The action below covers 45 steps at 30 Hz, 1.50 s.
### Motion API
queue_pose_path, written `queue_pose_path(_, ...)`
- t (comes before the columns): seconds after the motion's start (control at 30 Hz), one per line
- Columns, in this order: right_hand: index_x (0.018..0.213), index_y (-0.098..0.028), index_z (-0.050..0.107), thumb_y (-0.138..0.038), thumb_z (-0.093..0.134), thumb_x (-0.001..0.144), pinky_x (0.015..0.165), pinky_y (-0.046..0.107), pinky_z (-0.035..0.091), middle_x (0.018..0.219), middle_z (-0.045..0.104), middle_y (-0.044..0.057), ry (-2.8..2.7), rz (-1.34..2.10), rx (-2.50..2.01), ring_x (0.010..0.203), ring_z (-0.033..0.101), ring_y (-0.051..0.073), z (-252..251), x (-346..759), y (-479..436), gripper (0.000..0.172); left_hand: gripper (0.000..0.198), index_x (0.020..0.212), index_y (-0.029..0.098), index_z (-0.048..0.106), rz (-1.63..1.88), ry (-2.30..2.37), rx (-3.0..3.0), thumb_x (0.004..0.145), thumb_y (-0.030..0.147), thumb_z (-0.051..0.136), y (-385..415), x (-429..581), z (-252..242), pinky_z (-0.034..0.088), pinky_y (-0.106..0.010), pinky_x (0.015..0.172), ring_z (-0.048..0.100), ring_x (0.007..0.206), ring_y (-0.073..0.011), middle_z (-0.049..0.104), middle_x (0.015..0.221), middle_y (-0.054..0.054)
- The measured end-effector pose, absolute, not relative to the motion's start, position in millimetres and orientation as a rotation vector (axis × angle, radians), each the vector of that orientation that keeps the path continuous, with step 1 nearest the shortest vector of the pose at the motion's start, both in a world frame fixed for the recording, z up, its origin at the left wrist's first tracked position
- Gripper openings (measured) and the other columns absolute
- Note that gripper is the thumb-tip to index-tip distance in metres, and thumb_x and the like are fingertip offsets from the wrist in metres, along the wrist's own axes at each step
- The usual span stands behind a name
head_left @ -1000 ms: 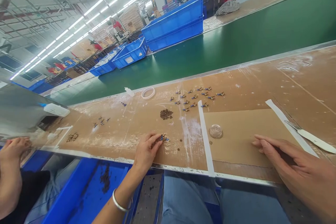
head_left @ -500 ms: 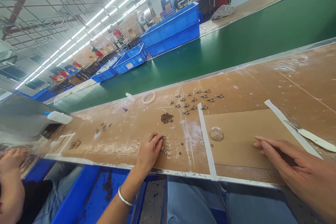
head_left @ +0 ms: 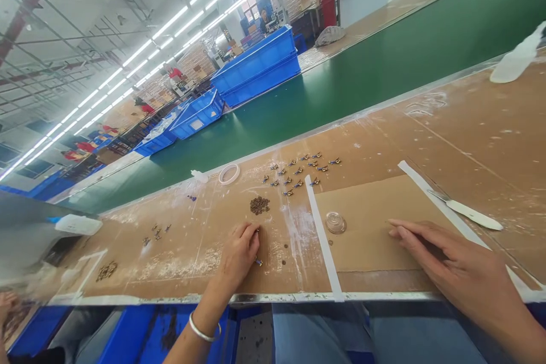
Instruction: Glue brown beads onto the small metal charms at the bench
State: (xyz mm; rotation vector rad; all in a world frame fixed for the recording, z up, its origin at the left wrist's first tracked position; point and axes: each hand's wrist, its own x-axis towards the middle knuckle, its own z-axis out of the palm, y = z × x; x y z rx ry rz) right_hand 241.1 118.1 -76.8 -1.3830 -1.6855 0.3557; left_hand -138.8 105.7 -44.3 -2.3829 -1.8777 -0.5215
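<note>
My left hand [head_left: 239,253] rests low over the table, its fingers pinched on a small blue-and-gold piece, mostly covered by the fingertips. Just below those fingers lies another small blue-and-gold piece [head_left: 258,262]. A heap of small brown rings [head_left: 260,205] sits beyond the hand, and loose brown bits lie to its right. My right hand [head_left: 447,264] hovers above a cardboard sheet [head_left: 375,210], thumb and forefinger pressed together; whether anything is between them is too small to make out. Left of it on the sheet stands a small clear round dish [head_left: 335,222].
Rows of similar pieces [head_left: 298,170] lie farther back, beside a tape roll [head_left: 229,174]. A white-handled knife [head_left: 473,215] lies at right, a white bottle [head_left: 79,224] at left. Behind runs a green conveyor belt [head_left: 362,62] with blue crates [head_left: 256,68]. Another person's hand shows at far left.
The view has swung to the right, bringing a white object into the upper right. My left fingers now cover more of the small piece. My right hand keeps its closed pose.
</note>
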Motion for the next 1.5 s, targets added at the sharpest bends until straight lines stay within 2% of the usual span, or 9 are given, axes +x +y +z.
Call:
queue_pose_path(0.2,0.099,-0.028,0.069,-0.04,0.05,0.092,0.072,0.029,0.058,0.089,0.076,-0.001,-1.674,0.381,-1.306,0.078,0.072,0.017,-81,241,120,0.023,0.019,0.089,0.019,0.071,-0.852,-2.199,-2.204,0.086,0.027,0.054,112,-129,-42,0.053,-0.033,0.07,0.065,0.077,-0.0193,0.068,0.082,-0.005)
queue_pose_path(0.37,0.1,-0.025,0.069,-0.034,0.05,0.093,0.075,0.029,0.058,0.088,0.075,0.001,-1.674,0.369,-1.256,0.079,0.072,0.016,-79,240,123,0.022,0.029,0.094,0.017,0.075,-1.391,-2.616,-2.231,0.079,0.041,0.068,119,-98,-18,0.052,-0.029,0.068,0.066,0.072,-0.017,0.072,0.077,-0.004)
queue_pose_path(0.57,0.099,-0.022,0.068,-0.025,0.049,0.094,0.071,0.025,0.056,0.087,0.075,0.001,-1.688,0.303,-1.222,0.077,0.07,0.013,-76,240,126,0.02,0.024,0.084,0.017,0.075,-1.769,-2.777,-2.29,0.071,0.037,0.08,133,-59,1,0.051,-0.025,0.067,0.062,0.063,-0.0122,0.07,0.067,-0.001)
queue_pose_path(0.73,0.099,-0.021,0.068,-0.023,0.048,0.094,0.071,0.026,0.055,0.085,0.074,0.002,-1.68,0.314,-1.236,0.077,0.069,0.013,-74,240,125,0.021,0.022,0.08,0.017,0.076,-1.631,-2.715,-2.404,0.07,0.037,0.08,143,-41,3,0.053,-0.027,0.069,0.064,0.064,-0.0139,0.069,0.064,-0.001)
queue_pose_path(0.87,0.1,-0.021,0.067,-0.02,0.048,0.094,0.069,0.025,0.055,0.083,0.073,0.002,-1.676,0.315,-1.2,0.075,0.068,0.012,-74,240,126,0.02,0.021,0.08,0.019,0.076,-1.355,-2.546,-2.557,0.07,0.038,0.077,149,-21,10,0.055,-0.03,0.067,0.067,0.068,-0.0174,0.073,0.07,-0.002)
queue_pose_path(1.0,0.101,-0.021,0.066,-0.02,0.047,0.095,0.068,0.025,0.053,0.081,0.072,0.001,-1.677,0.319,-1.19,0.073,0.067,0.012,-74,241,126,0.02,0.01,0.078,0.023,0.075,-0.956,-2.158,-2.735,0.079,0.031,0.069,156,-4,16,0.053,-0.029,0.071,0.069,0.074,-0.0177,0.076,0.078,0.0)
queue_pose_path(1.13,0.1,-0.021,0.066,-0.019,0.047,0.095,0.064,0.024,0.05,0.076,0.069,0.0,-1.683,0.305,-1.189,0.068,0.063,0.011,-74,241,126,0.019,0.011,0.082,0.023,0.072,-0.649,-1.818,-2.841,0.086,0.027,0.063,162,7,19,0.051,-0.028,0.072,0.069,0.076,-0.0167,0.075,0.081,0.001)
queue_pose_path(1.27,0.101,-0.019,0.065,-0.018,0.048,0.095,0.062,0.024,0.047,0.073,0.066,0.0,-1.693,0.289,-1.176,0.066,0.061,0.011,-74,242,127,0.019,0.012,0.086,0.023,0.07,-0.466,-1.692,-2.851,0.091,0.025,0.06,167,12,19,0.05,-0.029,0.077,0.068,0.082,-0.0176,0.074,0.084,0.0)
queue_pose_path(1.5,0.1,-0.019,0.066,-0.017,0.048,0.094,0.061,0.023,0.047,0.074,0.067,0.001,-1.677,0.26,-1.162,0.067,0.062,0.011,-73,242,127,0.018,0.014,0.086,0.022,0.07,-0.339,-1.561,-2.88,0.092,0.023,0.057,173,15,16,0.049,-0.029,0.073,0.067,0.08,-0.0183,0.073,0.083,-0.001)
